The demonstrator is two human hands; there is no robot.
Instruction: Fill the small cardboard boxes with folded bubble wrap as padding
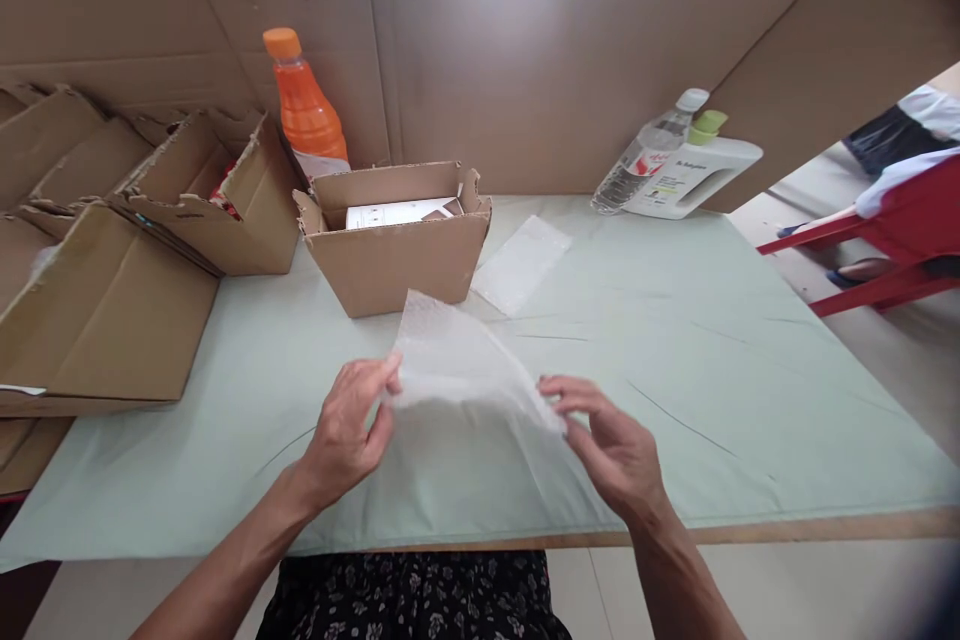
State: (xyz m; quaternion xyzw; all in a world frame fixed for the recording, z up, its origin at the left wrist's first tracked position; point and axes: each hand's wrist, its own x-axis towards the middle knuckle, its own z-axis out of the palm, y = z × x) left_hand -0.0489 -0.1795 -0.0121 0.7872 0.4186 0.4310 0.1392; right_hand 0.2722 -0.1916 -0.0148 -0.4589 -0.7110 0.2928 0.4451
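Observation:
A translucent sheet of bubble wrap (457, 360) is stretched between my hands above the green tablecloth. My left hand (352, 420) pinches its left edge between thumb and fingers. At its right corner, my right hand (611, 440) grips the sheet with thumb and fingertips. Just beyond the sheet stands an open cardboard box (401, 265) with a white printed box (401, 212) inside; what lies deeper is hidden. Beside that cardboard box, a second piece of bubble wrap (525, 265) lies flat on the cloth.
Several open cardboard boxes (135, 310) stand at the left. An orange drink bottle (309, 110) is behind the middle box. A clear plastic bottle (649, 155) and a white jug (701, 178) lean at the back right. Beyond the table is a red chair (911, 220) with a person partly visible.

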